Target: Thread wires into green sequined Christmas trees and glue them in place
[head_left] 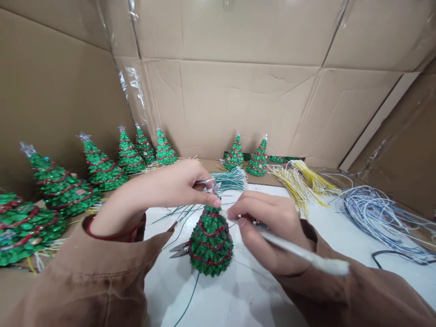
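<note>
A small green Christmas tree (pixel 211 243) with red garland stands upright on the white work surface in front of me. My left hand (pixel 180 184) pinches it near the top, just below its clear star (pixel 215 187). Between the fingers of my right hand (pixel 269 222) is a slim white stick (pixel 296 250), held like a pen. One end of the stick comes close to the tree's upper right side; its blunt, whitish other end sticks out over my right wrist. Metal cutters (pixel 179 250) lie behind the tree, with the tips showing and the rest hidden.
Several finished-looking trees (pixel 102 165) line the left side, and two trees (pixel 258 156) stand at the back. Bundles of green wire (pixel 231 178), yellow-and-white wire (pixel 315 178) and blue-white wire (pixel 378 204) lie behind and to the right. Cardboard walls (pixel 231 100) enclose the surface.
</note>
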A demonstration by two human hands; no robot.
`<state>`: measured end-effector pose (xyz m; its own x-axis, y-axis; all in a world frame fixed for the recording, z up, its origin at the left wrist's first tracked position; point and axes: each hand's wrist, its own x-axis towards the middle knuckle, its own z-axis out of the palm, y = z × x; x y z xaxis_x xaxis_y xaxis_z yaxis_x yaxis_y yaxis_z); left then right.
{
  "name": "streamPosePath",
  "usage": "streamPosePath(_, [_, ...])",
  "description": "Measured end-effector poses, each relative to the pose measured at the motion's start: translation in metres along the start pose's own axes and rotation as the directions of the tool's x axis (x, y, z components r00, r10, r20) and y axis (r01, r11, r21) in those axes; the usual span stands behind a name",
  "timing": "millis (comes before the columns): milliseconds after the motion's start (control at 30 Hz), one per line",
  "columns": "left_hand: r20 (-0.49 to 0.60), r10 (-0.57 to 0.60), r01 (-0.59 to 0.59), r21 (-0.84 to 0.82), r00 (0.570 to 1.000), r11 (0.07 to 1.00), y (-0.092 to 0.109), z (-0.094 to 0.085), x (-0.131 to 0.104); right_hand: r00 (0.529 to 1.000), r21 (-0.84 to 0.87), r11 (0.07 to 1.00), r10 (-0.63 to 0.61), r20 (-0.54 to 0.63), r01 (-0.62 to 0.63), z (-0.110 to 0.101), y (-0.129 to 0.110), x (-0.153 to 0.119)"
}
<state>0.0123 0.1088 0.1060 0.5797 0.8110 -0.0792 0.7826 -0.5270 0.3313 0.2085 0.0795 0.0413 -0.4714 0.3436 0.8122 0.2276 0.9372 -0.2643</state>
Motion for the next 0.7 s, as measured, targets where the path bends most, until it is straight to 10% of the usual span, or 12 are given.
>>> streamPosePath(267, [-0.068,-0.048,0.053,0.070,0.997,0.996,0.007,-0.004,-0.004,0.899,0.017,0.901,0.433,-0.065,-0.433,-0.027,0.037,0.005])
streamPosePath(533, [-0.140,0.025,-0.004,0.145,0.990,0.989,0.006,-0.005,-0.006,0.759,-0.290,0.888,0.457,0.464,-0.357,0.004,0.086,-0.017])
streamPosePath(700, [-0.175,0.109,-0.106,0.028,0.979,0.994,0.003,-0.012,-0.014,0.807,-0.009,0.923,0.340,0.482,-0.384,0.010,0.068,-0.013])
